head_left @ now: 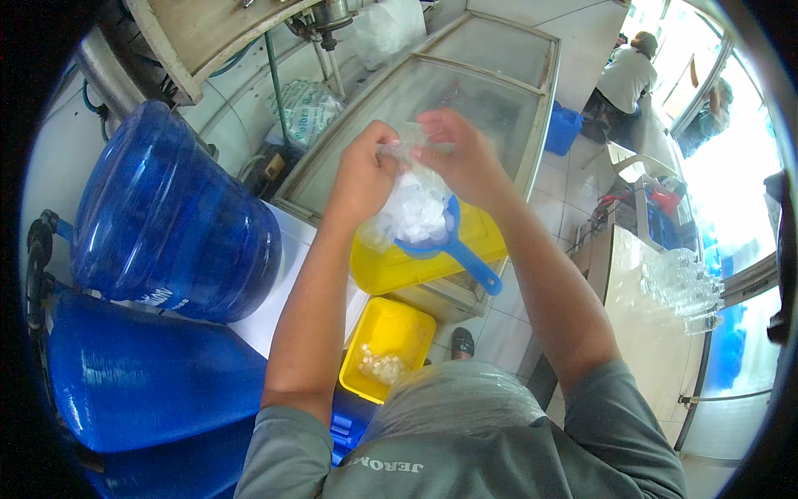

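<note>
A clear plastic bag of ice (416, 204) hangs between my hands, its bottom over a blue dipper (474, 264) whose handle points toward my lower right. My left hand (368, 173) pinches the gathered top of the bag. My right hand (464, 158) has its curled fingers and thumb at the same bunched plastic, slightly blurred. Under the dipper lies a yellow tray (376, 274) at the near end of a glass-topped chest freezer (366, 125). Closer to me, a yellow tub (353, 366) has pieces of ice (381, 364) at its bottom.
Large blue water jugs (174, 216) crowd the left side. Beyond my left arm stands a filled plastic sack (303, 108). Clear bottles (682, 287) cluster on a counter (623, 316) at right. Another person (628, 79) sits far right near a blue container (564, 129).
</note>
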### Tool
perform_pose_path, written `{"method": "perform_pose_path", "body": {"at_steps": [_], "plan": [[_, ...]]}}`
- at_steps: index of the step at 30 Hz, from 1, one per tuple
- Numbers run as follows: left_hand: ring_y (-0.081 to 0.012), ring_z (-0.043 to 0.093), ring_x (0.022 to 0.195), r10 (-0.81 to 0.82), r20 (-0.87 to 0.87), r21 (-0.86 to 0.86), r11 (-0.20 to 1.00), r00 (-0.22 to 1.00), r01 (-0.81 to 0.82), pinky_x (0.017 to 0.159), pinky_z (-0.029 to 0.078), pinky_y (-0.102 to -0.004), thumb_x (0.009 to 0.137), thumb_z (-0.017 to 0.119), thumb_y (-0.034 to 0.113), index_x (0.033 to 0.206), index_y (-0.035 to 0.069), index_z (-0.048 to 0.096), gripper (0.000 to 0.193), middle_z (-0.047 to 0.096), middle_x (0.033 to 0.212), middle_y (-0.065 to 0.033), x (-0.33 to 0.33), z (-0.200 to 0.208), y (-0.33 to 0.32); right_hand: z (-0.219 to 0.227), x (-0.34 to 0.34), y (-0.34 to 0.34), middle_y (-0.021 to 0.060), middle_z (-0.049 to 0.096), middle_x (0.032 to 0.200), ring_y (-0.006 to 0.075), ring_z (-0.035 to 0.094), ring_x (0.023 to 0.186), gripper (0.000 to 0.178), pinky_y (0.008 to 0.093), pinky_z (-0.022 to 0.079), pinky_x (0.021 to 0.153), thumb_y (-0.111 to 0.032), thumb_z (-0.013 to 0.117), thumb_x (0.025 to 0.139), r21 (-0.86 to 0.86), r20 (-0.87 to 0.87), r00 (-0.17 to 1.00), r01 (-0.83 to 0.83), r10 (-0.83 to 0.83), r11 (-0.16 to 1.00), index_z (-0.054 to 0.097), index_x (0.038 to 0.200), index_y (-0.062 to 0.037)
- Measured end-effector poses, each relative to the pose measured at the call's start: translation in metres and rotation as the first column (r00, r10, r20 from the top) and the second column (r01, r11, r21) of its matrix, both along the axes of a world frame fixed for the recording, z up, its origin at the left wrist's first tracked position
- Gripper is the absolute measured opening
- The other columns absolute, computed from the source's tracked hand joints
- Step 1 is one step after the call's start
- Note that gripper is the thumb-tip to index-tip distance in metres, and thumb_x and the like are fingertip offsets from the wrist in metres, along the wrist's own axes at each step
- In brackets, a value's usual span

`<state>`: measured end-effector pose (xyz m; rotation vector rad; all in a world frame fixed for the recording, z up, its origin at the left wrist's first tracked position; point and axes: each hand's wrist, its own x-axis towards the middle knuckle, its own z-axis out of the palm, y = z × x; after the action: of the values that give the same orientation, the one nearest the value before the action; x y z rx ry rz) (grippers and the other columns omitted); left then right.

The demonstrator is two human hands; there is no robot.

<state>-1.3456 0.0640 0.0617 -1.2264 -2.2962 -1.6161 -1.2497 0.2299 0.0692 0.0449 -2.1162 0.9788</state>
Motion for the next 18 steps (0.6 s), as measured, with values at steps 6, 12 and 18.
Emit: {"method": "perform_pose_path", "body": {"at_steps": [6, 12, 18], "plan": [[-0.0160, 0.065, 0.101, -0.217, 0.154, 0.159, 0.968, 0.964, 0.192, 0.090, 0.052, -0.0318, 0.091, 0.059, -0.008, 0.114, 0.002, 0.061, 0.026, 0.068, 0.104, -0.0053, -0.010, -0.005, 0.001, -0.004, 0.011, 0.012, 0.0157, 0.074, 0.086, 0.0362, 0.073, 0.083, 0.016, 0.0426, 0.056, 0.074, -0.010, 0.071, 0.088, 0.003, 0.345, 0.938, 0.036, -0.035, 0.999, 0.068, 0.102, -0.0026], [-0.0214, 0.066, 0.108, -0.311, -0.150, -0.094, 0.949, 0.938, 0.300, 0.095, 0.051, -0.0366, 0.093, 0.068, 0.002, 0.129, 0.003, 0.062, 0.036, 0.071, 0.113, -0.0104, 0.006, -0.016, -0.002, 0.014, 0.008, 0.011, 0.0076, 0.069, 0.090, 0.0179, 0.069, 0.083, 0.016, 0.0309, 0.055, 0.077, -0.011, 0.066, 0.094, -0.324, 0.306, 0.937, -0.063, 0.167, 0.944, 0.067, 0.108, -0.0031], [-0.0363, 0.071, 0.099, -0.157, 0.119, -0.144, 0.974, 0.980, 0.174, 0.090, 0.054, -0.0415, 0.092, 0.069, 0.014, 0.121, -0.002, 0.066, 0.033, 0.073, 0.107, -0.0233, -0.008, -0.012, 0.003, 0.003, 0.021, 0.010, 0.0190, 0.068, 0.122, 0.0350, 0.068, 0.111, 0.042, 0.0429, 0.054, 0.096, -0.022, 0.080, 0.085, 0.161, 0.063, 0.998, 0.006, -0.016, 0.987, 0.067, 0.121, -0.0038]]}}
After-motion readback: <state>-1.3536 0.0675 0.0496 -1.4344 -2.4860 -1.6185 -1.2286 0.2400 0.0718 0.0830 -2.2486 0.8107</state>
